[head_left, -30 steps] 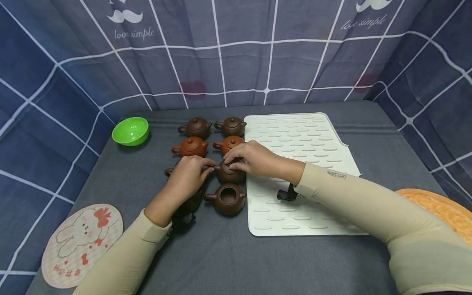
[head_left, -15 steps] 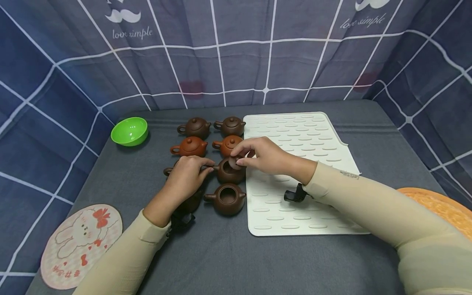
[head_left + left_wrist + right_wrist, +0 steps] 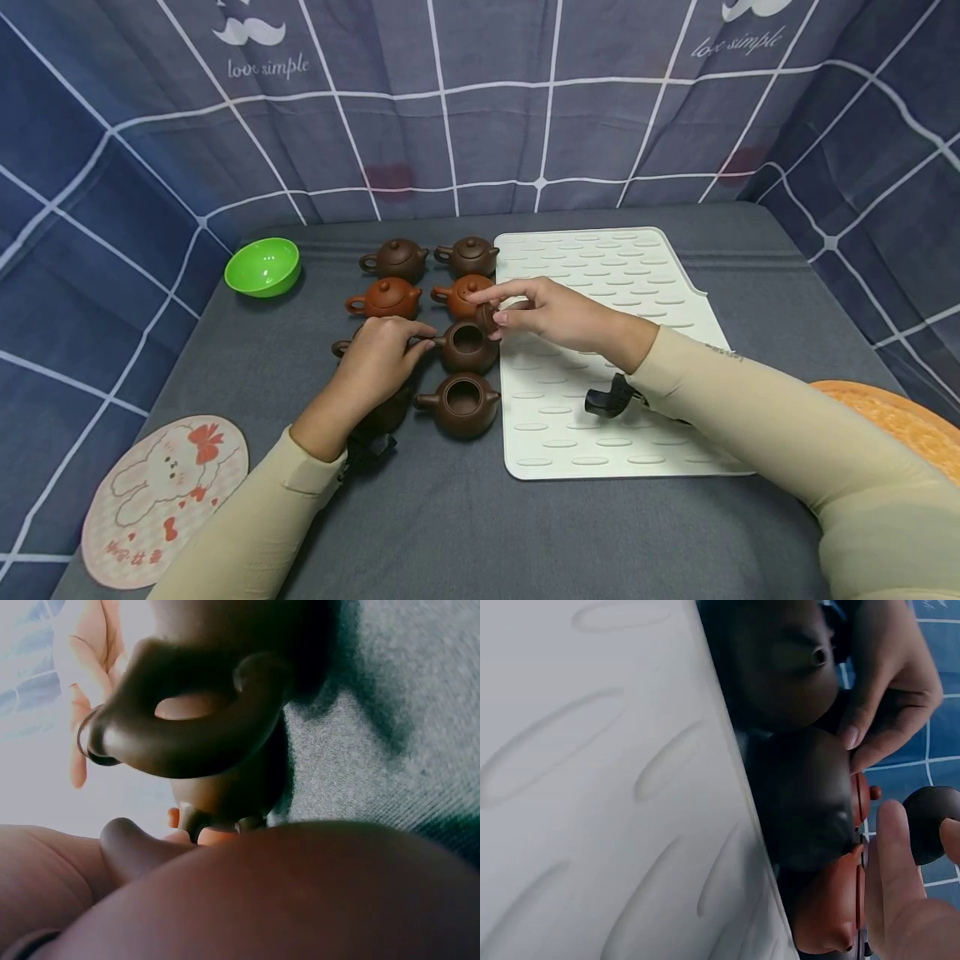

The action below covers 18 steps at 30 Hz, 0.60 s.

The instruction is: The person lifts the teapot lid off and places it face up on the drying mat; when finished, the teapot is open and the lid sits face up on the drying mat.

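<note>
- From here I see the pot (image 3: 469, 360) on the tabletop (image 3: 480, 533), uncovered, its spout side at 3 o'clock by the mat (image 3: 570, 457).
- The left hand (image 3: 375, 358) pinches it at 9 o'clock, by the handle (image 3: 440, 341).
- The right hand (image 3: 551, 315) holds the lid (image 3: 486, 317) in a narrow pinch, index finger stretched out, toward 1 o'clock of the mouth (image 3: 467, 337).
- Done, as I judge it: this pot is uncovered, as is the front pot (image 3: 463, 423) at 6 o'clock from it; I cannot find the front pot's lid.
- Left, as far as I can tell: the lid is not set down, and the red pot (image 3: 452, 296) at 12 o'clock and the dark pot (image 3: 468, 258) beyond look covered. The left hand hides too much at 9 o'clock for me to judge there.
- Half a second ago the lid tilted over the mouth, hiding part of it; now I see the whole mouth. The left hand's grip looks unchanged.
</note>
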Each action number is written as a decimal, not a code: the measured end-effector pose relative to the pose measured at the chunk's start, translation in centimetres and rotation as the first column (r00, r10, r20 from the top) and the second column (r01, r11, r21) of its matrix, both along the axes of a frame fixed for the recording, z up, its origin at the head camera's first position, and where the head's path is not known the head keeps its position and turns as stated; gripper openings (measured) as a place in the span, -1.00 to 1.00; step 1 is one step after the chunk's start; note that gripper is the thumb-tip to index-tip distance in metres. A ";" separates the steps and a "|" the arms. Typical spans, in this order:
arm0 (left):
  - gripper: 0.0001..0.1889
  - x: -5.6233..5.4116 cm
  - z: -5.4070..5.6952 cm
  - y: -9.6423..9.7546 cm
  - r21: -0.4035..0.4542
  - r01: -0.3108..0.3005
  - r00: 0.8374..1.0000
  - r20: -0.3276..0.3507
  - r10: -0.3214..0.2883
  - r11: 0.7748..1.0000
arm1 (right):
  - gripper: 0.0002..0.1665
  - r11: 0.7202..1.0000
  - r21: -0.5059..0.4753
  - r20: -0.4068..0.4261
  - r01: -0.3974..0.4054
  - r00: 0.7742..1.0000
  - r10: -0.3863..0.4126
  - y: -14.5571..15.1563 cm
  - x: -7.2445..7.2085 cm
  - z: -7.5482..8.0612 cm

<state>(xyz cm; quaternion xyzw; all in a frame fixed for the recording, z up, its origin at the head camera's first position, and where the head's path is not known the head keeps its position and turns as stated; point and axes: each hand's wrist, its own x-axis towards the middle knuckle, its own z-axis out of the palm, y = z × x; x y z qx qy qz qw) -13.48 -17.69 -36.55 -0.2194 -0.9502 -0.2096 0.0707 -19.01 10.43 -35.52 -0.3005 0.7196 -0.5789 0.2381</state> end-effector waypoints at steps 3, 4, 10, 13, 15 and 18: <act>-0.81 0.0 0.0 0.0 -0.001 0.002 1.000 0.002 -0.002 1.000 | -0.40 0.998 -0.050 0.064 -0.025 0.998 0.028 0.1 0.0 0.0; -0.81 0.0 0.0 0.0 0.000 0.003 1.000 0.001 -0.003 1.000 | -0.35 0.996 -0.079 0.091 -0.031 0.995 0.038 0.1 0.0 0.0; -0.81 0.1 0.0 -0.1 -0.001 0.003 1.000 0.005 -0.003 1.000 | -0.20 0.989 -0.146 0.160 -0.001 0.987 0.025 0.2 0.3 0.0; -0.80 0.1 0.0 0.0 -0.006 0.000 1.000 0.004 0.000 1.000 | -0.28 0.991 -0.126 0.144 0.053 0.989 -0.034 0.2 0.4 0.0; -0.80 0.2 -0.1 0.0 -0.010 -0.001 1.000 0.003 0.001 1.000 | -0.34 0.990 -0.115 0.139 0.084 0.988 -0.068 0.4 0.5 0.0; -0.80 0.3 -0.1 0.0 -0.014 -0.002 1.000 0.002 0.002 1.000 | -0.38 0.988 -0.104 0.137 0.118 0.985 -0.103 0.9 0.5 0.1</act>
